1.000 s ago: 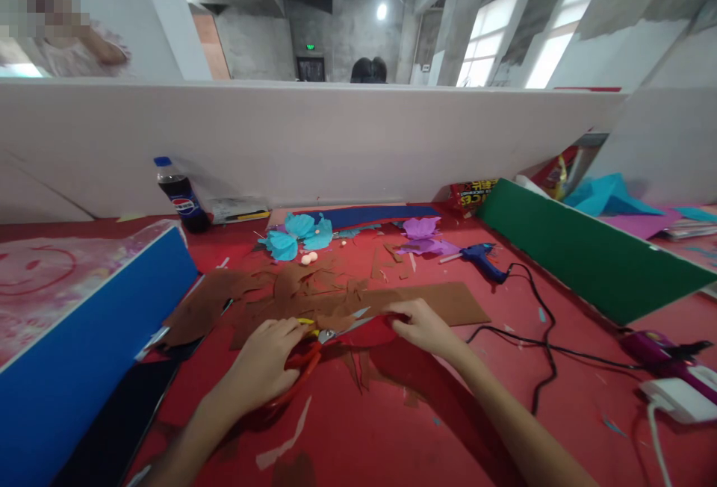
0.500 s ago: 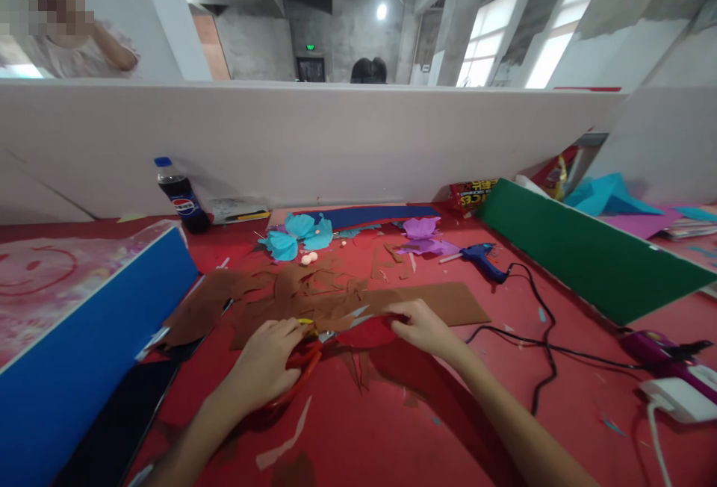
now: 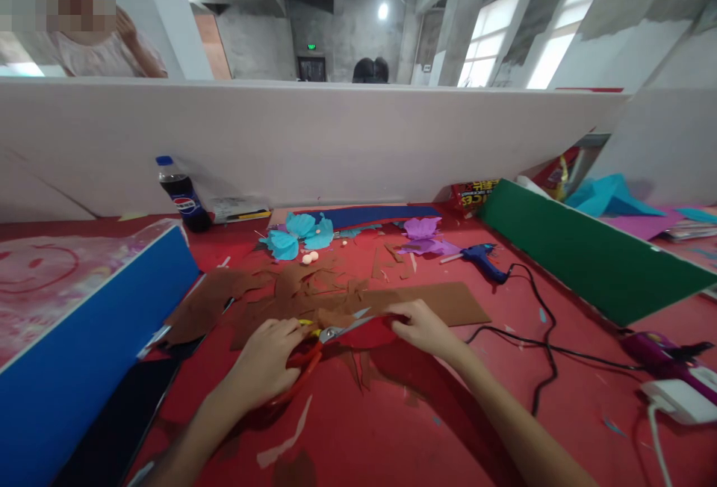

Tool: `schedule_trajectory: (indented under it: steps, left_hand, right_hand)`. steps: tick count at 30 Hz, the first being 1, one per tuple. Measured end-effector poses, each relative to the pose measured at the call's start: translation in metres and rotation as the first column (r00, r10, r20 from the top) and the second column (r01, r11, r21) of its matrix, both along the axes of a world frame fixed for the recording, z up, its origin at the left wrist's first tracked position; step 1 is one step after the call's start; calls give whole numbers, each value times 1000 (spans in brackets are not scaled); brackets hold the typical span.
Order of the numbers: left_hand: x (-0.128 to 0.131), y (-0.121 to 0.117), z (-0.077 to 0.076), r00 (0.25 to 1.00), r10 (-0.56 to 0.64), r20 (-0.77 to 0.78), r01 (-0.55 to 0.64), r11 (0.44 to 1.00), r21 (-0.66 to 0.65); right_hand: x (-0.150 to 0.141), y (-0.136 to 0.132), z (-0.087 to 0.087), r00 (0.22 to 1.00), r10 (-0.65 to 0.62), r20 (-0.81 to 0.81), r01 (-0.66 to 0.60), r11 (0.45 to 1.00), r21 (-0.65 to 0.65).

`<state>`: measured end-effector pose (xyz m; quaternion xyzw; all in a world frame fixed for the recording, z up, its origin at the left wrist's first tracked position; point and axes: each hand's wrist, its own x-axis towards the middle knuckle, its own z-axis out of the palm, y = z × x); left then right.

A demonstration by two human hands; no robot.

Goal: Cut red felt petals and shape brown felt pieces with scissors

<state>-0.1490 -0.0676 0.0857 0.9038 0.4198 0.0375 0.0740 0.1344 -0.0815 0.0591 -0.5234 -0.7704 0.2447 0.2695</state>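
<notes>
My left hand (image 3: 267, 358) is closed around the red and yellow handles of a pair of scissors (image 3: 330, 334). Their blades point right, a little apart, toward my right hand. A small brown piece (image 3: 334, 317) lies against the blades, just beyond the pivot. My right hand (image 3: 420, 329) has its fingers pinched together close to the blade tips; what they hold is too small or hidden to make out. Behind both hands stretches a flat brown sheet (image 3: 437, 303), with torn brown scraps (image 3: 302, 278) heaped on its left part.
Turquoise petals (image 3: 299, 233), purple petals (image 3: 423, 237) and a blue glue gun (image 3: 485, 261) with its cord lie farther back. A cola bottle (image 3: 184, 196) stands left. Blue (image 3: 106, 315) and green (image 3: 588, 259) panels flank the red table. Someone (image 3: 106, 50) is beyond the white partition.
The scissors' pivot and blades show more fully now, less covered by the brown piece. Both hands have stayed almost in place. The person beyond the partition has lowered an arm.
</notes>
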Motion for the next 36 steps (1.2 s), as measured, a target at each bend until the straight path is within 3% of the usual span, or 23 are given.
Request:
schedule_trajectory:
  steps: [8,14,18,22,28,33,36]
  left_hand:
    - [-3,2,-5,1000,-12,7,12,1000,22]
    - [0,-1,5,1000,-12,-10,12,1000,0]
    - [0,-2,13,997,71,-14,-71,997,-14]
    - [-7,3,10,984,159,76,-158,987,-16]
    - [-16,12,-2,980,183,78,-181,983,-24]
    - [-13,8,3,983,168,80,-165,985,-49]
    - [-12,6,5,974,224,41,-219,970,-109]
  right_hand:
    - [-1,-1,4,1000,-2,-11,2,1000,-12]
    - [-1,0,4,1000,-3,-26,3,1000,-7]
    - [1,1,3,999,-18,-43,17,1000,-18]
    - [2,2,1,997,-25,-79,23,999,-27]
    - [4,3,1,993,-50,-104,47,998,-31]
    - [6,3,3,988,-78,-135,71,996,-57]
    - [7,3,3,975,-104,-195,85,991,-106]
